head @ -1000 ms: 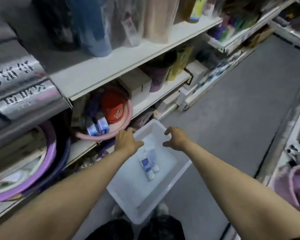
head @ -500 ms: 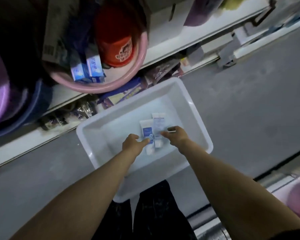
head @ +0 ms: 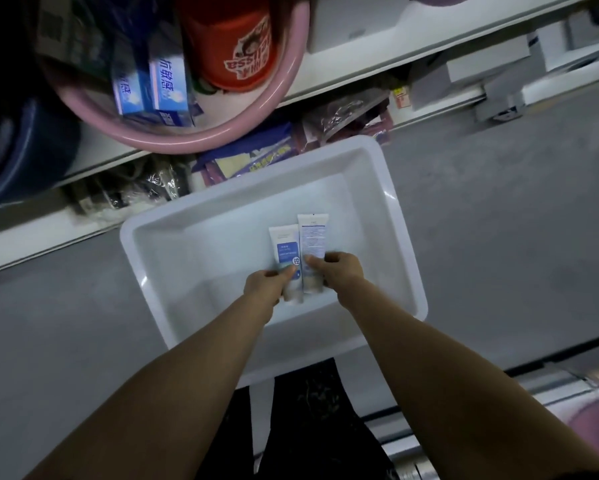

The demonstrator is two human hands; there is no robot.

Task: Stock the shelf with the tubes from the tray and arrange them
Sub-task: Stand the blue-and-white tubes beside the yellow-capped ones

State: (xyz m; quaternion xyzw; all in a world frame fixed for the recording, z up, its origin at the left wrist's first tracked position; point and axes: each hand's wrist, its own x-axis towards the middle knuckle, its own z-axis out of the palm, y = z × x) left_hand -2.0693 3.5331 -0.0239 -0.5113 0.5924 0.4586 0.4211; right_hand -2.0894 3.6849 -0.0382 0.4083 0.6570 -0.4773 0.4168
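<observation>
A white plastic tray [head: 391,216] sits on the grey floor in front of the shelf. Two white-and-blue tubes lie side by side inside it. My left hand [head: 265,287] grips the lower end of the left tube [head: 286,247], thumb on its front. My right hand [head: 339,273] grips the lower end of the right tube [head: 312,237]. Both tubes still rest on the tray bottom, caps toward me and partly hidden by my fingers.
The white shelf [head: 343,77] above the tray holds a pink basin [head: 222,129] with blue toothpaste boxes [head: 159,88] and a red container [head: 235,46]. Packaged goods [head: 256,157] fill the bottom shelf. A dark blue basin [head: 21,154] stands at left.
My view dropped from the shelves to the tray. Both hands went down into the tray and closed on the two tubes.
</observation>
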